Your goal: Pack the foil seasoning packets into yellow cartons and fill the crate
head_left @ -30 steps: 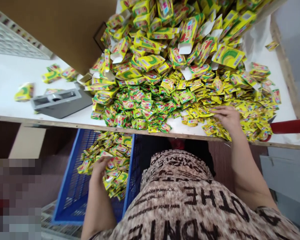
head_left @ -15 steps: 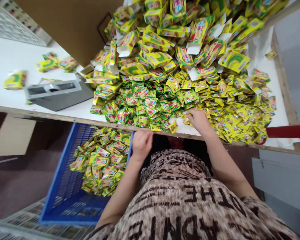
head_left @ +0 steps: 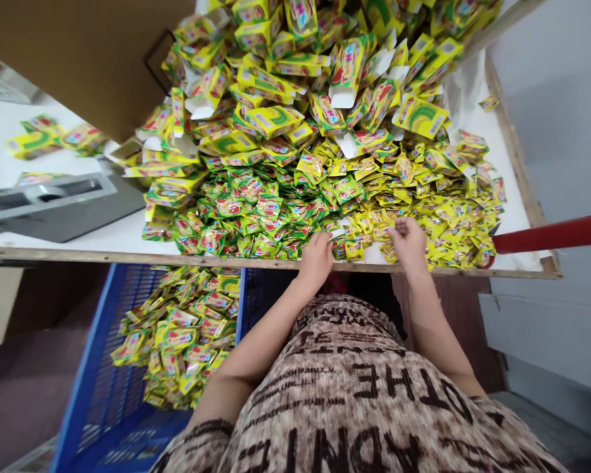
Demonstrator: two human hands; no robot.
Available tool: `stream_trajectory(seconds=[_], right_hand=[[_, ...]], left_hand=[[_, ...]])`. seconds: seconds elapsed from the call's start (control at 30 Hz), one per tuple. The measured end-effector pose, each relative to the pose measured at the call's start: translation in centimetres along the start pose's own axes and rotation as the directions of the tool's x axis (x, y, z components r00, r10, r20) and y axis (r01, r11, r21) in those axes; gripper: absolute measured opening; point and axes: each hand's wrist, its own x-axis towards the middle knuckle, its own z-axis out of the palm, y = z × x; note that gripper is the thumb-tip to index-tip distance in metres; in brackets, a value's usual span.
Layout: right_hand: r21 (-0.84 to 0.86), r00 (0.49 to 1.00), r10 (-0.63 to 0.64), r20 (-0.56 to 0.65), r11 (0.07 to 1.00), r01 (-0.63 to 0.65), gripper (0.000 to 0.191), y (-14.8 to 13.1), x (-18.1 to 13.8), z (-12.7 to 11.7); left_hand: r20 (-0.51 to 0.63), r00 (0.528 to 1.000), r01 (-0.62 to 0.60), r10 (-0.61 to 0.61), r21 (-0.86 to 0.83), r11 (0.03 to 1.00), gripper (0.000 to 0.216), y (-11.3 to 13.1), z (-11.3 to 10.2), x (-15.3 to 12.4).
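Note:
My left hand point(head_left: 318, 258) is at the table's front edge, its fingers bent together against the near side of a heap of small green sachets point(head_left: 249, 220). What they pinch, if anything, is hidden. To its right, my right hand point(head_left: 410, 244) is curled over the near side of a heap of yellow sachets point(head_left: 460, 226). Its fingertips are drawn in, and I cannot make out what is in them. Several loose yellow sachets lie between the two hands. Behind both heaps rises a large pile of small yellow-green cartons point(head_left: 270, 121), some with white flaps open.
A blue plastic crate point(head_left: 91, 374) stands below the table edge at left, holding many filled cartons. On the white table point(head_left: 128, 243) are a grey metal-looking holder point(head_left: 83, 213) and a large cardboard box point(head_left: 93, 59). A red bar point(head_left: 554, 233) juts in from the right.
My left hand has moved right from the edge above the crate to the green sachets. My right hand has shifted slightly rightward over the yellow ones. The view has turned a little.

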Motion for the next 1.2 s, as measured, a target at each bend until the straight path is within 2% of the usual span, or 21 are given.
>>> stream_trajectory(seconds=[0.07,0.1,0.17,0.23,0.3,0.37,0.43,0.5,0.53,0.63,0.7,0.87,1.03,1.13,1.2], right_hand=[[-0.219,0.985,-0.167,-0.038,0.963,0.155,0.025,-0.4,-1.1,0.4],[-0.276,0.974,-0.224,0.017,0.935,0.22,0.025,-0.5,-1.9,0.9],[-0.278,0.947,-0.25,0.204,0.912,0.301,0.028,-0.6,-3.3,2.3],[-0.227,0.915,-0.226,0.334,0.923,0.311,0.031,-0.1,-4.3,3.6],[-0.204,0.933,-0.202,0.299,0.941,0.269,0.03,0.5,-4.6,4.0],[-0.177,0.975,-0.171,0.141,0.965,0.194,0.028,1.1,-4.2,3.4],[-0.059,0.996,-0.085,-0.026,0.995,0.083,0.029,0.9,-3.5,2.3],[0.173,0.998,0.042,-0.043,0.984,-0.033,0.036,-0.1,-3.0,1.7],[0.29,0.996,0.083,0.014,0.953,-0.084,0.039,-0.9,-2.9,1.7],[0.463,0.963,0.075,0.259,0.866,-0.192,0.042,-3.2,-3.1,3.0],[0.458,0.945,0.062,0.322,0.863,-0.213,0.042,-3.9,-3.3,4.1],[0.377,0.944,0.052,0.325,0.909,-0.179,0.04,-2.8,-3.1,5.2],[0.296,0.951,-0.054,0.303,0.954,-0.041,0.033,-1.8,-3.0,4.7],[0.236,0.961,-0.083,0.262,0.972,0.019,0.029,-2.0,-3.2,4.4],[0.233,0.96,-0.093,0.263,0.972,0.03,0.031,-2.4,-3.5,4.2]], left_hand=[[0.032,0.998,0.051,-0.054,0.099,0.994,0.029,0.4,0.4,0.6],[0.053,0.996,0.066,-0.073,0.135,0.989,0.027,0.5,0.6,0.8],[0.077,0.994,0.072,-0.084,0.138,0.988,0.019,0.5,1.2,1.1],[0.056,0.992,0.108,-0.11,0.037,0.993,0.012,0.2,1.5,1.3],[-0.003,0.977,0.209,-0.213,-0.176,0.962,0.011,0.0,1.2,1.6],[0.009,0.928,0.33,-0.372,-0.484,0.81,0.017,0.0,0.4,1.8],[0.149,0.878,0.409,-0.454,-0.725,0.554,0.03,0.4,-0.5,1.8],[0.279,0.847,0.461,-0.453,-0.809,0.364,0.041,1.2,-1.0,1.7],[0.308,0.836,0.478,-0.454,-0.814,0.329,0.044,1.7,-1.1,1.6],[0.295,0.812,0.496,-0.503,-0.804,0.328,0.043,3.1,-0.8,1.3],[0.273,0.804,0.488,-0.528,-0.81,0.325,0.039,3.7,-0.4,1.1],[0.249,0.833,0.462,-0.495,-0.805,0.373,0.034,3.5,-0.4,0.7],[0.348,0.852,0.503,-0.39,-0.751,0.428,0.037,3.1,-0.2,0.6],[0.299,0.894,0.436,-0.334,-0.757,0.486,0.036,3.1,0.2,0.5],[0.229,0.928,0.364,-0.295,-0.731,0.577,0.035,3.1,0.5,0.3]])
